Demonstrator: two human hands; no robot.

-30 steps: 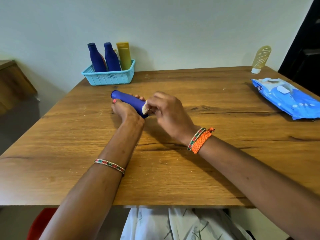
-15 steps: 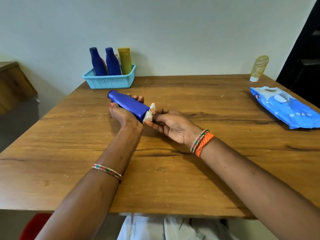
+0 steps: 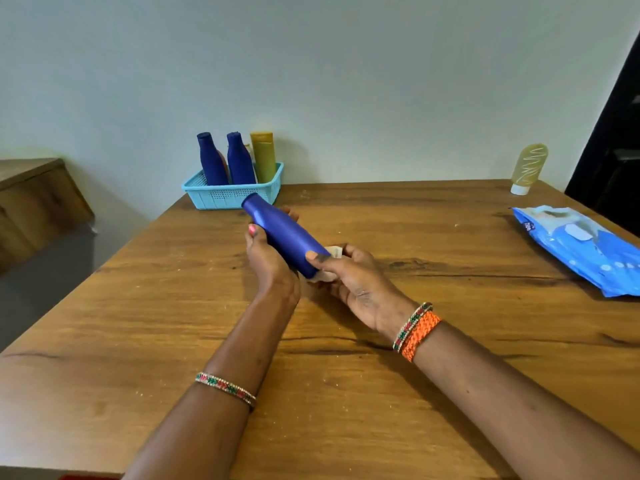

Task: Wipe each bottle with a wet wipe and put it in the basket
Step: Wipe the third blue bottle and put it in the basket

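At frame centre, above the counter (image 3: 346, 393), the left hand (image 3: 268, 261) grips a blue bottle (image 3: 284, 233); the right hand (image 3: 356, 282) pinches a wet wipe (image 3: 334, 251) against its base. Basket (image 3: 228, 197) sits upper left.

Held bottle (image 3: 284, 237) is showing solid dark blue; basket (image 3: 228, 195) is showing light turquoise with a perforated dot pattern, holding two dark blue bottles (image 3: 225, 161) and an olive-yellow one (image 3: 264, 157). Wipe pack (image 3: 585, 247) is reading bright blue with white patches, tabletop (image 3: 381, 393) brown wood grain with dark cracks. Right wrist is wearing an orange braided band (image 3: 420, 336) beside a red-green beaded one.
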